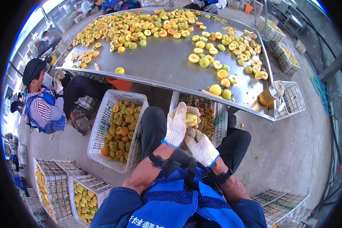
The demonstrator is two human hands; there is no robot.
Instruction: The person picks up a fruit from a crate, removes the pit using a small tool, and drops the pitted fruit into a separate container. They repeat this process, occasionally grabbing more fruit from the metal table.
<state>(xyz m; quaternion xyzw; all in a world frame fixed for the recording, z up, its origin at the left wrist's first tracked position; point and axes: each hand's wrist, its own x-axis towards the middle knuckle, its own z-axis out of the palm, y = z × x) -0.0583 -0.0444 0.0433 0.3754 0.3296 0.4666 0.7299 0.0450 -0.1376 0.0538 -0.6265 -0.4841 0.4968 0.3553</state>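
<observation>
In white knit gloves, both my hands meet above my lap, over a crate. My left hand (176,125) is wrapped round a yellow-green peach (191,118), held at its fingertips. Just below the fruit, my right hand (201,148) is closed, thumb pointing up towards it. Something thin shows between the hands, too small to name. Beneath them, the white crate (221,119) contains many small brown pieces that look like peach pits (206,117).
A steel table (152,62) ahead bears heaps of peaches (140,28), many halved. On its right corner stands a jar of amber liquid (271,93). Left of my legs is a crate of peaches (119,131). A co-worker (45,98) sits at left; more crates (83,193) stand behind.
</observation>
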